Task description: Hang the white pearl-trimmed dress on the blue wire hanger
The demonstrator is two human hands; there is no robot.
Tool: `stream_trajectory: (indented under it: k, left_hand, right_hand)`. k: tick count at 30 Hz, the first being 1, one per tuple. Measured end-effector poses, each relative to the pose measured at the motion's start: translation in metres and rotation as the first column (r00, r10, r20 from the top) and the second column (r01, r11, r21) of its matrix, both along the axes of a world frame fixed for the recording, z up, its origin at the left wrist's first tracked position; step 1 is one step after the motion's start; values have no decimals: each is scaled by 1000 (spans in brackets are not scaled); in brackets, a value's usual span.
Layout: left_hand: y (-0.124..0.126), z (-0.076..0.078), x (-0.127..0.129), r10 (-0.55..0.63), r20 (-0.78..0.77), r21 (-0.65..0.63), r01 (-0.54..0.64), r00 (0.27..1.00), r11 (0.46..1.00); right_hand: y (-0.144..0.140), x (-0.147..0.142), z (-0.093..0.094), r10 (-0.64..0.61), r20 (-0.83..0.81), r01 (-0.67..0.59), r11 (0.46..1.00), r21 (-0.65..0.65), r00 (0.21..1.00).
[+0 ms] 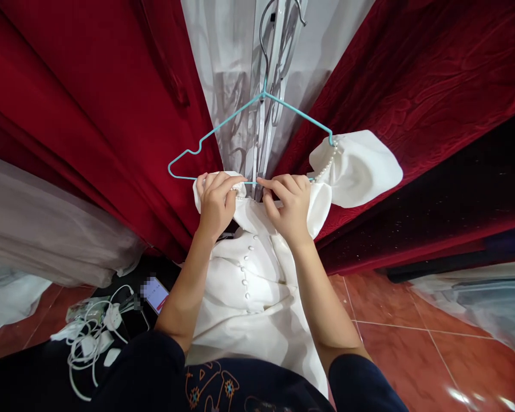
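Observation:
A light-blue clothes hanger (264,94) with a metal hook is in front of me. A white dress (244,274) with a row of round buttons and pearl trim hangs below its lower bar. On the right, the pearl-edged strap with a puffed white sleeve (364,166) is over the hanger's end; the hanger's left end is bare. My left hand (218,200) is closed on bunched white fabric at the bar. Closed too, my right hand (288,203) pinches the dress at the bar, index finger along it. The fingertips are partly hidden.
Dark red curtain-like fabric (90,103) hangs on the left, with patterned red velvet (446,86) on the right. A white metal rack (274,51) stands behind the hanger. White cables (88,343) and a lit phone (157,294) lie on a black surface at lower left. Red floor tiles (403,343) show at lower right.

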State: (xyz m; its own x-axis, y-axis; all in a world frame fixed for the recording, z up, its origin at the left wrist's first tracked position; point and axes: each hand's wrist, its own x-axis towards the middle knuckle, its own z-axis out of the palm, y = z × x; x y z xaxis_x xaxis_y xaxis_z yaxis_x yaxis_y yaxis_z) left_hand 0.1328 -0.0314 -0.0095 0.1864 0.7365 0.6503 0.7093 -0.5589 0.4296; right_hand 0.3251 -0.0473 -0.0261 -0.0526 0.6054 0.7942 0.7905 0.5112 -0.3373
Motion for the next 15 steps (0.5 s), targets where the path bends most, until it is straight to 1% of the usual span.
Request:
stream_trajectory:
  k: [3,7,11,15]
  left_hand:
    - [-3,-2,-2,6,-8,9,-6,1000,1000]
    - [-10,-3,-3,29,-41,1,-29,999,1000]
    - [-11,-3,-2,51,-45,14,-50,998,999]
    - [-7,-4,-3,62,-66,49,-59,996,997]
  right_hand:
    - [-2,-3,-1,15,-18,-14,999,49,1000]
    - [-7,-4,-1,16,-40,-14,999,52,999]
    - [-4,-2,-2,38,-44,-34,995,97,998]
    - [3,-4,-7,40,-62,-36,997,69,997]
